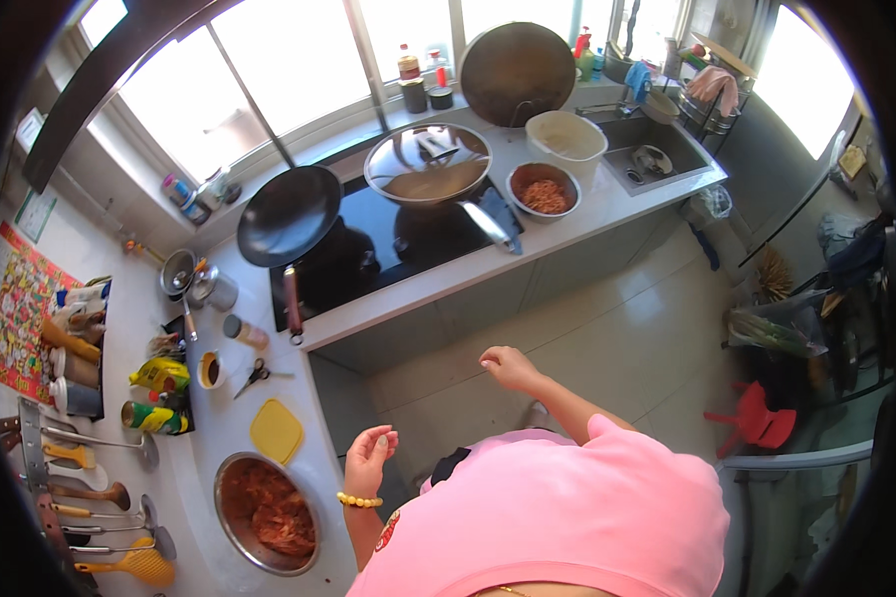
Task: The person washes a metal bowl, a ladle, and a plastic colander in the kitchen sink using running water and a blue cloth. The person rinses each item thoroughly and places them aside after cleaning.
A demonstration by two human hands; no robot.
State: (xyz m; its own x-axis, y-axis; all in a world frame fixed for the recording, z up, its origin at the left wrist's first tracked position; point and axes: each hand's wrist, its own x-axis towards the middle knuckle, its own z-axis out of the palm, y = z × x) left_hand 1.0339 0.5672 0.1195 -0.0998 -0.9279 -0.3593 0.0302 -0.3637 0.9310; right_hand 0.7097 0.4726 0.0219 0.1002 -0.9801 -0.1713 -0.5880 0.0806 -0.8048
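My left hand (pixel 369 457) hangs beside the counter edge with its fingers loosely bent and nothing in it. A yellow bead bracelet (pixel 359 501) circles that wrist. Nearest to it on the counter are a steel bowl (pixel 222 515) of red-coated raw meat (pixel 280 515) and a yellow plastic lid (pixel 277 431). Over the tiled floor, my right hand (pixel 511 367) is held in front of my body, fingers curled in and no object visible in it. It touches nothing.
A black wok (pixel 290 213) and a steel pan with a domed lid (pixel 427 164) sit on the black cooktop (pixel 388 257). Scissors (pixel 254 375) lie near a small sauce cup (pixel 210 370). Right of the cooktop are a bowl of reddish shredded food (pixel 543 195) and a sink (pixel 664 149). A red plastic stool (pixel 758 418) stands at right.
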